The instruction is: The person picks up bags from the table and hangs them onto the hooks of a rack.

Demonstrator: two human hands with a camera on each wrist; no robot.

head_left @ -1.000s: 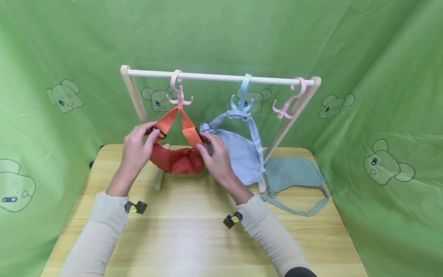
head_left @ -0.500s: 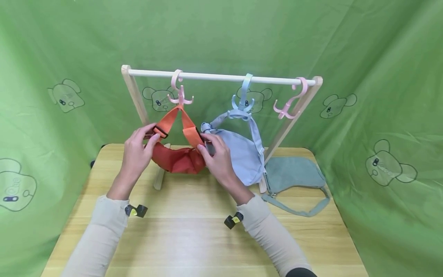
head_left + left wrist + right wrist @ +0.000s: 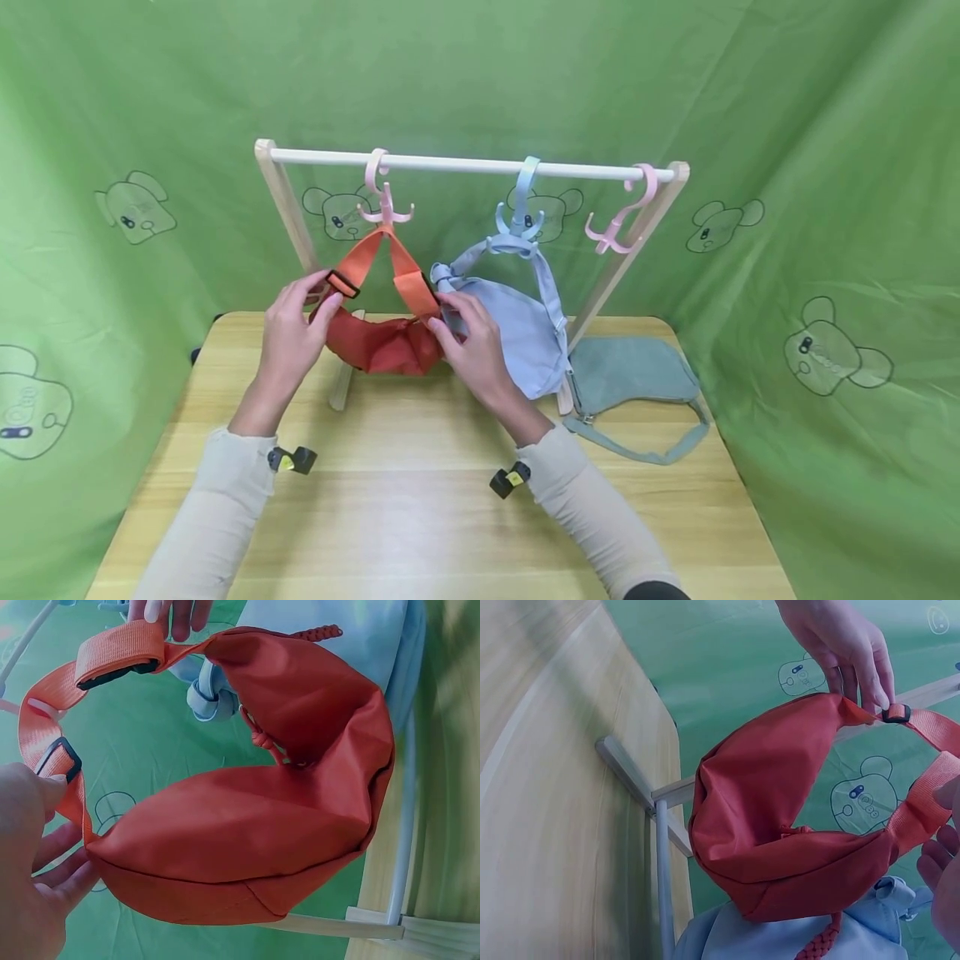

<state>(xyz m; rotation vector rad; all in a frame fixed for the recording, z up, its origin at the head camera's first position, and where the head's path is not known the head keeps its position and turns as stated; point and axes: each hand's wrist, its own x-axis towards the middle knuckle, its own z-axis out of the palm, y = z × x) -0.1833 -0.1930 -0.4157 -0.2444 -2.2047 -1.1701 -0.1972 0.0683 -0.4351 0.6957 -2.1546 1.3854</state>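
Observation:
A red crescent-shaped bag (image 3: 384, 346) hangs by its orange strap (image 3: 360, 257) from the left pink hook (image 3: 386, 213). My left hand (image 3: 291, 333) pinches the strap's left lower end, thumb right at a black buckle (image 3: 66, 759). On the other side, my right hand (image 3: 474, 340) pinches the strap's doubled part between thumb and fingers. Red cord pulls (image 3: 262, 741) dangle from the bag's zipper side. Behind my right hand, a light blue bag (image 3: 517, 333) hangs from the blue hook (image 3: 519, 225).
The white bar (image 3: 450, 165) of a wooden rack carries the hooks, with another pink hook (image 3: 617, 237) at its right end. A grey-green shoulder bag (image 3: 633, 367) lies on the wooden table (image 3: 405, 508) at the right. Green curtains (image 3: 480, 75) surround the table.
My left thumb has slid slightly down from the buckle, which now shows more of its face. The right hand keeps its hold on the strap. The head view has shifted slightly.

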